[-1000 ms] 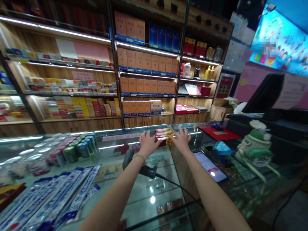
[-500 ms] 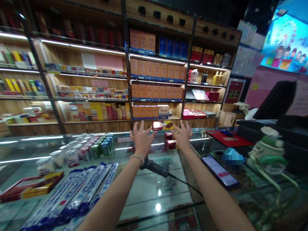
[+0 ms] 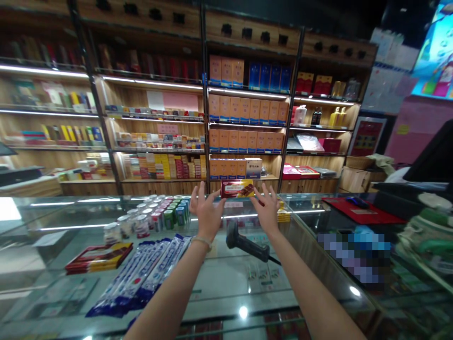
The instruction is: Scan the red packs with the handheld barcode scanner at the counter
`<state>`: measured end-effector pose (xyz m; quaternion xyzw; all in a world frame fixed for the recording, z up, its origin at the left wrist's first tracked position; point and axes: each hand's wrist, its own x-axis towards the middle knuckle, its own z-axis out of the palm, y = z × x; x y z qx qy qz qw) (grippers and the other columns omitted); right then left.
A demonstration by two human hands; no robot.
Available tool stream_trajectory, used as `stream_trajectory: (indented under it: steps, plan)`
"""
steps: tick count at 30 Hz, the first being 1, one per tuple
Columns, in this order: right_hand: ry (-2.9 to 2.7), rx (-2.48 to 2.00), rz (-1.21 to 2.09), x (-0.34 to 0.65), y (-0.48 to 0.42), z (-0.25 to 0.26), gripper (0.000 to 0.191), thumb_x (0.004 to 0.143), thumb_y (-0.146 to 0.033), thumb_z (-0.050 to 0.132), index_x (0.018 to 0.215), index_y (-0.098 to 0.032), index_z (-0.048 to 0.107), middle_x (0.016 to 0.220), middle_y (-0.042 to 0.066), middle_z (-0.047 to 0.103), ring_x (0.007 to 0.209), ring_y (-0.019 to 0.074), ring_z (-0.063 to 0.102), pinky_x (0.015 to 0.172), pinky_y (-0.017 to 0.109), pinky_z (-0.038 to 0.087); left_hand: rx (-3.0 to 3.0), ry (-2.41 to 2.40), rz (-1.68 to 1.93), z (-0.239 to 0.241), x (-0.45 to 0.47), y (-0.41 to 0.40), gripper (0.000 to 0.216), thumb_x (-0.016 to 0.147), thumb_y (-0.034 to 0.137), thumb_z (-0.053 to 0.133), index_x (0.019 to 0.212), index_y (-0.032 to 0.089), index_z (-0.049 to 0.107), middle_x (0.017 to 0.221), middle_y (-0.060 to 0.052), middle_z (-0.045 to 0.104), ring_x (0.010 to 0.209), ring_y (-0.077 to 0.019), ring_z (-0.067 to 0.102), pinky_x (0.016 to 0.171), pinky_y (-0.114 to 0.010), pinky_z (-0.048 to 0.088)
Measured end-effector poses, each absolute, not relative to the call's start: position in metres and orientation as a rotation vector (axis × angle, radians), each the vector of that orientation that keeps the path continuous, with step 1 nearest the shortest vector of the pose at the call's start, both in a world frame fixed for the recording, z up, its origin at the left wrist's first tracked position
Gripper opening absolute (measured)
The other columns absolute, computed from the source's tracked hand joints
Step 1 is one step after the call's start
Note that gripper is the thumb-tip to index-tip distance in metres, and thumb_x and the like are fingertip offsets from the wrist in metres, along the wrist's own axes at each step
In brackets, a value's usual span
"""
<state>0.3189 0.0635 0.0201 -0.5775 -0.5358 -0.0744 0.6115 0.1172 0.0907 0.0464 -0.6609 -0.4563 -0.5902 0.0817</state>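
Observation:
A red-and-yellow chocolate box is upright at the far side of the glass counter, its printed face toward me. My left hand pinches its left end between thumb and fingers. At the right end, my right hand grips it the same way. Below and between my forearms lies a black barcode scanner with its cable trailing right. Yellow-edged packs show partly behind my right hand. Another stack of chocolate boxes rests on the left.
Blue-and-white long packets lie fanned on the glass counter. Behind them stand rows of small jars and cans. To the right are a red mat and a green-and-white bottle. Stocked shelves line the back wall.
My fingers, spread beside the chocolate box before, have closed in on its two ends. The view has turned left, so the counter's contents appear further right.

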Motion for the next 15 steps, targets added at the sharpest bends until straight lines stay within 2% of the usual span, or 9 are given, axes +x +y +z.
stream_trajectory:
  steps: [5,11,15]
  plan:
    - [-1.219,-1.300,0.003,0.311,0.069,0.001,0.042,0.092,-0.053,0.060,0.123,-0.031,0.078,0.155,0.006,0.057,0.154,0.0326,0.033,0.125,0.062,0.018,-1.990,-1.414,-1.768,0.032,0.108,0.094,0.023,0.084,0.026,0.077,0.107,0.028,0.081,0.162,-0.009,0.049,0.153,-0.0382,0.035,0.122,-0.064,0.030]
    - [-1.160,-1.145,0.237,0.308,0.071,-0.006,0.051,0.084,-0.057,0.069,0.124,-0.026,0.078,0.156,0.009,0.056,0.155,0.0300,0.033,0.129,0.052,0.020,-1.993,-1.481,-1.732,0.019,0.106,0.095,0.023,0.085,0.027,0.076,0.108,0.027,0.080,0.161,-0.011,0.049,0.152,-0.0392,0.035,0.120,-0.067,0.030]
    - [-1.037,-1.071,0.427,0.302,0.070,-0.005,0.052,0.079,-0.058,0.074,0.116,-0.023,0.081,0.153,0.012,0.059,0.154,0.0312,0.037,0.129,0.050,0.022,-2.013,-1.477,-1.683,0.014,0.103,0.094,0.025,0.087,0.029,0.074,0.111,0.027,0.080,0.162,-0.011,0.048,0.151,-0.0384,0.037,0.119,-0.064,0.033]
